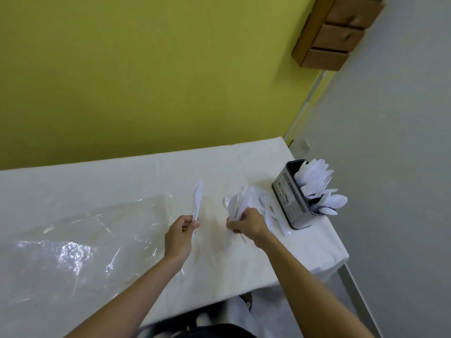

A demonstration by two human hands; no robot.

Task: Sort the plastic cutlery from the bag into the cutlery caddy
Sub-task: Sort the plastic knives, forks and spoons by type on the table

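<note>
Our left hand (181, 231) pinches one knife (198, 197), right hand (246, 224) clutches bundle (236, 205); caddy (289, 198) beyond right grip part-filled, loose pile (268, 213) unsorted

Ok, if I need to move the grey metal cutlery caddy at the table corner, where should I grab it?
Probably clasp the caddy around its flat side walls, coming from the left. Its open top is crowded with white plastic cutlery fanning out and leaning right, so the rim offers no clean hold.

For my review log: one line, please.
left hand: holds white plastic knife | right hand: grips white plastic cutlery bunch | grey metal caddy: partly filled
</note>
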